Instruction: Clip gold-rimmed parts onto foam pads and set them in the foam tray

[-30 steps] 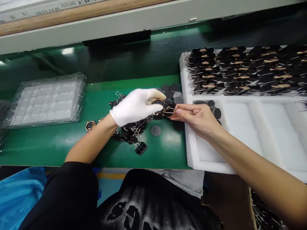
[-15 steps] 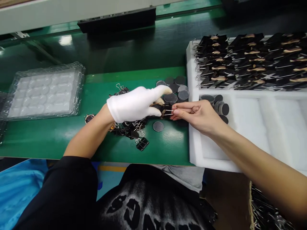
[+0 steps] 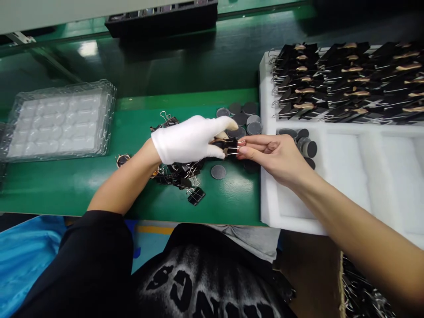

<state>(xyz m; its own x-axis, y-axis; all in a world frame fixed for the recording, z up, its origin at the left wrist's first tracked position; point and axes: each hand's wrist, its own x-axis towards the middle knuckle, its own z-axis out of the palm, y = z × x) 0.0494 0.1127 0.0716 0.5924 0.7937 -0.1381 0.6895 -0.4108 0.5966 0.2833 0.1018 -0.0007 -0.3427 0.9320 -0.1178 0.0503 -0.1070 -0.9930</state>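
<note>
My left hand (image 3: 187,140), in a white glove with a tan fingertip showing, is closed around a dark round piece with a gold-toned edge (image 3: 219,143), which looks like a watch case. Most of that piece is hidden by the glove. From the right, my bare right hand (image 3: 276,154) pinches the wire handles of a black binder clip (image 3: 232,145). The clip's body meets the right side of the piece; its jaws are too covered to judge. Round grey discs (image 3: 254,127) lie just behind both hands, and a single disc (image 3: 218,172) lies in front. Loose binder clips (image 3: 196,195) are heaped below my left hand.
A white foam tray (image 3: 270,190) at the right holds rows of clipped pieces (image 3: 304,90) and several discs (image 3: 309,149). Stacked clear plastic trays (image 3: 59,121) lie left, a gold-rimmed watch case (image 3: 123,160) nearer. A black box (image 3: 162,20) stands behind. Below right is a container of clips (image 3: 361,287).
The view has tilted slightly. Both hands stay together at the same spot, and my right hand still grips the binder clip's handles against the piece in my left.
</note>
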